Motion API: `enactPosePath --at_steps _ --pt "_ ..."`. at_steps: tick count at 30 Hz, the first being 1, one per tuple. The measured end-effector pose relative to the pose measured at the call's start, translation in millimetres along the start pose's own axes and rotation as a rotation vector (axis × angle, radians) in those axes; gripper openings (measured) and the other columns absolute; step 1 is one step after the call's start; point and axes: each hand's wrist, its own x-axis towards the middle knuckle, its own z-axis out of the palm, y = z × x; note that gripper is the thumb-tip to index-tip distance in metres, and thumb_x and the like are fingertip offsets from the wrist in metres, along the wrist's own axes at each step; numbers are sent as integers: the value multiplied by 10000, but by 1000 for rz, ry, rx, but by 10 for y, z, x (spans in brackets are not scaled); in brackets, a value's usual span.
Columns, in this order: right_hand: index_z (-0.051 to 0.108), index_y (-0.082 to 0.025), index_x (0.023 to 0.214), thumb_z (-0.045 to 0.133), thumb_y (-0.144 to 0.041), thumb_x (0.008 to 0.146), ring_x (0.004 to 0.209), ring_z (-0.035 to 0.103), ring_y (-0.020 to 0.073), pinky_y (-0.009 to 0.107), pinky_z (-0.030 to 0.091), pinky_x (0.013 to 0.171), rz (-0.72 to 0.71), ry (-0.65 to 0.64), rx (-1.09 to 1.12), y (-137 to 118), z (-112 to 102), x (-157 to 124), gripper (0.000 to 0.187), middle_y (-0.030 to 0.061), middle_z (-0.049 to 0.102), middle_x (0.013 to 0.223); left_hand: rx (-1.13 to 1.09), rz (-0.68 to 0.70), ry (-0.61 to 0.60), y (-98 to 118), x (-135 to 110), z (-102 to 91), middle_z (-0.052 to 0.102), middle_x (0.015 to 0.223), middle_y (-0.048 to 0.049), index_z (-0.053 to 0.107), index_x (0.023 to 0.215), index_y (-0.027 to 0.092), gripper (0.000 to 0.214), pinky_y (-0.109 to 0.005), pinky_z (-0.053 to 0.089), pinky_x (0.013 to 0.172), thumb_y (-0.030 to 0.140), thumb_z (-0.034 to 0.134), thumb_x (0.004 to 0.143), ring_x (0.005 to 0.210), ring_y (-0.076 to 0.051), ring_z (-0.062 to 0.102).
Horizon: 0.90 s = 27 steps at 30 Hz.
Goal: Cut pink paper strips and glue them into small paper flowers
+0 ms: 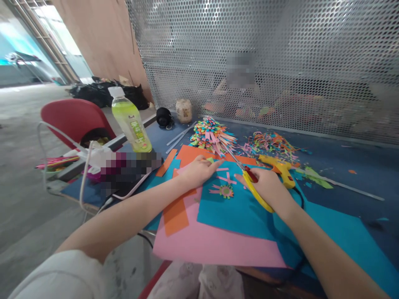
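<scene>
My right hand grips scissors with yellow and red handles; their blades point up and left toward a pile of fringed paper. My left hand rests on the coloured sheets, its thumb stretched out to the right. A scrap of green paper shows between that thumb and the fingers. On the blue sheet between my hands lies a small pink-and-green paper rosette with pink tails. Pink paper strips lie just above it.
Behind the hands are the fringed paper pile and curly paper shreds. A yellow glue gun lies beside my right hand, its cord trailing. A drink bottle stands at the left. A perforated metal panel rises behind the table.
</scene>
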Motion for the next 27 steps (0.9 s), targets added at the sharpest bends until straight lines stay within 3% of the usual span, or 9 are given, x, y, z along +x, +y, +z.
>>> enactPosePath --at_steps 7,18,22,27 --pt "550 -205 650 482 -525 777 597 563 187 271 299 521 29 -30 -15 2 9 11 351 60 622 639 44 -75 -60 64 8 -31 668 1007 -119 301 1365 104 566 -366 392 888 288 485 862 978 -230 613" --pt "534 -214 639 461 -529 788 602 547 187 274 297 529 15 -23 -78 33 59 28 355 48 604 640 -92 -177 -35 67 20 15 664 967 -69 275 1355 177 520 -294 461 786 174 421 857 921 -194 619" --pt "536 -209 633 470 -538 783 577 527 177 273 293 520 16 -16 -78 48 72 31 367 43 589 621 -199 -206 10 45 5 56 655 1018 -61 195 1396 218 607 -284 467 779 216 462 852 880 -176 635" --pt "562 -204 673 469 -499 796 595 540 176 266 297 522 18 -23 -75 45 61 26 332 45 603 644 -307 -173 53 13 17 114 670 1046 -55 94 1429 236 769 -306 454 852 269 562 819 1006 -197 603"
